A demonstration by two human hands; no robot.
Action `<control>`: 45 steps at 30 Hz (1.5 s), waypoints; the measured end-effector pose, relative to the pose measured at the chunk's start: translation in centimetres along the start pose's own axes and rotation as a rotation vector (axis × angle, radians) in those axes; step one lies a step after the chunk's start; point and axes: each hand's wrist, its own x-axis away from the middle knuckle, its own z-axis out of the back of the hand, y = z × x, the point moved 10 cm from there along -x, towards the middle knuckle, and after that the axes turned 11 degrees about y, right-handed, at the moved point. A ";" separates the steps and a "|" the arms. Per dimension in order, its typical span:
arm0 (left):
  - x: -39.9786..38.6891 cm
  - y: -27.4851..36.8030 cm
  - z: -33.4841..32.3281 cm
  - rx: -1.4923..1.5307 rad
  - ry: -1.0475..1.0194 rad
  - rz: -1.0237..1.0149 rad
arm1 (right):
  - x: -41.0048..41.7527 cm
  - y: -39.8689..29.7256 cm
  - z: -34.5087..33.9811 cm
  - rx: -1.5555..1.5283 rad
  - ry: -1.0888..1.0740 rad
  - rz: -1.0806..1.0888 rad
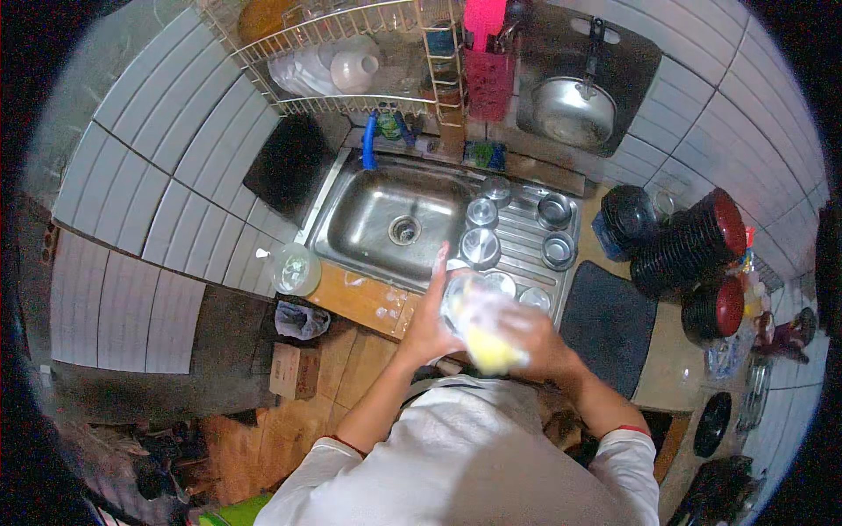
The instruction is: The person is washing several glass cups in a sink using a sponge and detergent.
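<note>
My left hand (429, 323) grips a round clear or metal container (454, 299) by its side, just in front of the sink's near edge. Against it, my right hand (536, 338) presses a soapy yellow sponge (493, 352); white foam and motion blur hide the fingers and much of the container. Behind my hands, several round containers stand on the ribbed drainboard, among them a lidded jar (480, 247) and a metal cup (558, 250). To their left is the stainless steel sink basin (355, 223), with a drain in its floor.
A tub of soapy liquid (295, 269) stands at the sink's left corner. A dark mat (608, 322) lies right of the drainboard, near stacked black-and-red bowls (677, 243). Above hang a wire dish rack (355, 102) and a saucepan (572, 112). A blue tap hose (369, 141) reaches the basin.
</note>
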 end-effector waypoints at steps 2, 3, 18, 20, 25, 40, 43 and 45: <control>0.3 -0.7 0.0 0.023 0.002 -0.002 | -0.1 -2.4 -0.8 -0.116 -0.071 0.119; 0.2 -0.5 0.2 0.050 0.014 -0.005 | 0.1 -2.1 -0.7 -0.111 -0.066 0.118; 1.2 -1.0 -1.5 0.871 0.180 0.278 | 4.8 1.7 1.0 0.137 0.349 -0.162; 1.1 -1.5 -1.0 0.825 0.207 0.335 | 4.7 -0.4 -1.0 0.158 0.131 0.045; 1.1 -2.0 0.0 0.867 0.192 0.354 | 3.1 0.8 1.2 0.207 0.501 -0.242; 1.3 -1.2 6.6 0.818 -0.078 0.285 | 0.8 3.7 -4.1 -0.176 0.720 -0.767; 1.2 -1.7 7.9 0.714 -0.172 0.236 | 0.8 4.7 -5.3 -0.244 0.631 -0.928; 1.8 -1.3 8.2 0.458 -0.307 0.190 | -2.6 2.5 -5.6 -0.159 0.431 -0.724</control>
